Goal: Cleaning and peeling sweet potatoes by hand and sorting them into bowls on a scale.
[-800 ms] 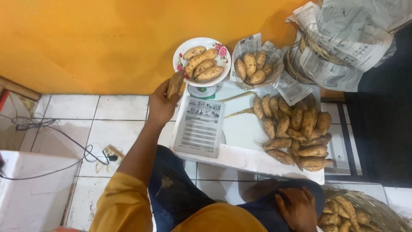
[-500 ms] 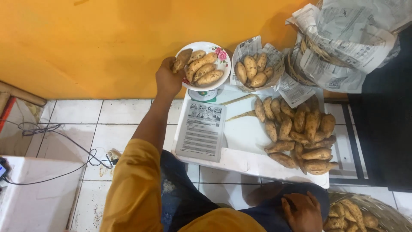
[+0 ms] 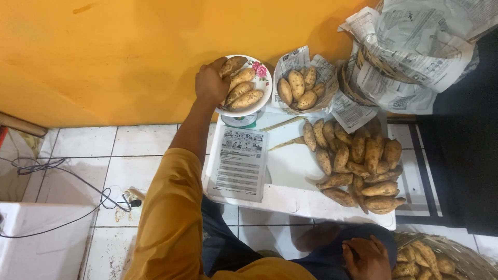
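My left hand (image 3: 209,83) reaches out to a flowered white plate (image 3: 265,84) that sits on a small scale (image 3: 238,120). Its fingers are closed on a sweet potato (image 3: 233,64) at the plate's upper left edge. Three more sweet potatoes (image 3: 244,93) lie on the plate. My right hand (image 3: 365,257) rests on my knee at the bottom, fingers loose and holding nothing, next to a woven basket of sweet potatoes (image 3: 441,258).
A low white table (image 3: 293,168) carries a printed sheet (image 3: 239,163) and a pile of sweet potatoes (image 3: 360,163). A newspaper-lined bowl of sweet potatoes (image 3: 300,87) and a large newspaper-covered basket (image 3: 415,57) stand by the orange wall. Cables (image 3: 62,179) cross the tiled floor left.
My left hand has carried a sweet potato up from beside the scale onto the plate's edge. The right hand has stayed on my knee.
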